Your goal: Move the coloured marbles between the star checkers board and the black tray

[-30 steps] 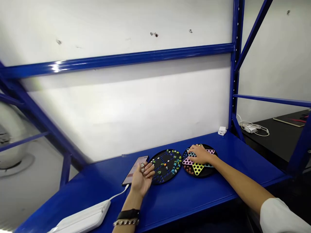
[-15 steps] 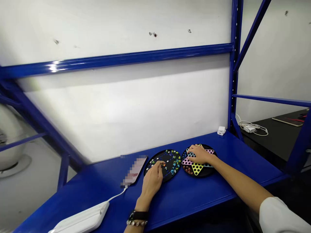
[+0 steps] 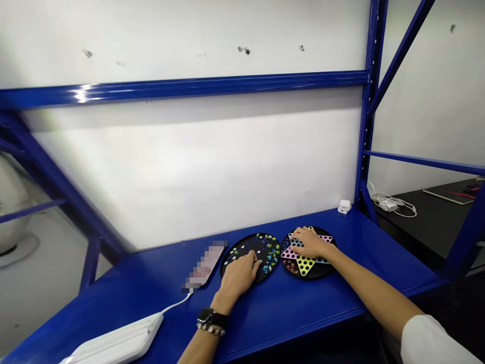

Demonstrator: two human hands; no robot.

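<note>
Two round black game boards lie side by side on a blue shelf. The left board holds several coloured marbles. My left hand rests palm down on its near left part, fingers bent over the marbles; whether it holds one is hidden. The right board has a star of pink, yellow and blue triangles with holes. My right hand lies on its middle, fingers curled down onto the surface.
A phone lies left of the boards, cabled to a white power bank at the near left. A small white adapter sits at the back right. A black table with cables stands to the right.
My left hand turned from palm-up beside the phone to palm-down and moved right onto the left board. My right hand stayed on the star board.
</note>
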